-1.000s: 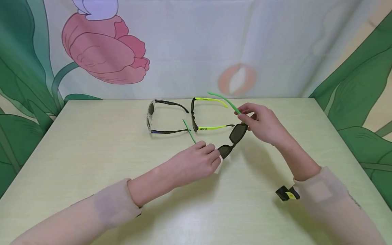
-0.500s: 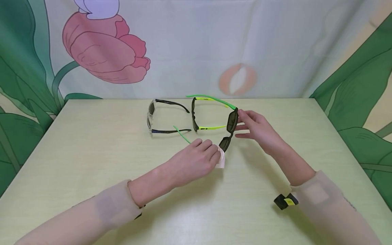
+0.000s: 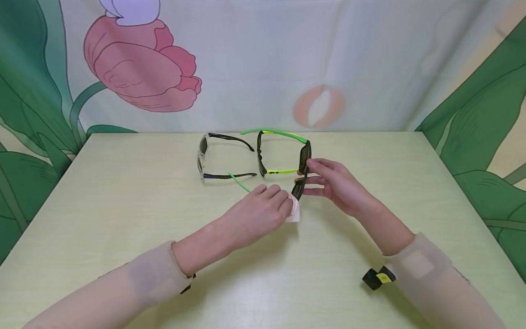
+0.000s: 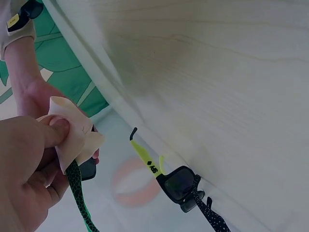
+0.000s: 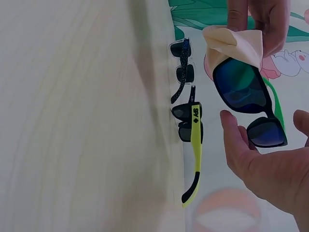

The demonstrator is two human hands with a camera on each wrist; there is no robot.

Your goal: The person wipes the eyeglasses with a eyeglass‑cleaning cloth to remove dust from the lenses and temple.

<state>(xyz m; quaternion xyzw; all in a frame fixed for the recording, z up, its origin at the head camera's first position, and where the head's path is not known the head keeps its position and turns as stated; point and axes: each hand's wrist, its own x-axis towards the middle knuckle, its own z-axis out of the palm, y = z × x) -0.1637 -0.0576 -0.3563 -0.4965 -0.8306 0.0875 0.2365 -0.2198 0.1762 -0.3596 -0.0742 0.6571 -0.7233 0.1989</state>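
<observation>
While one hand pinches one cloth, three sunglasses show

held shades: black frame, green arms w/ black scaly print, blue-green lenses
cloth: kinda peachy
neon pair: black front, loud yellow arms
clear-frame pair: dark speckled arms

The black plastic sunglasses with green arms have smooth, shiny blue lenses. The folded peach cloth looks dull. The flat pale tabletop looks like smooth wood.
</observation>
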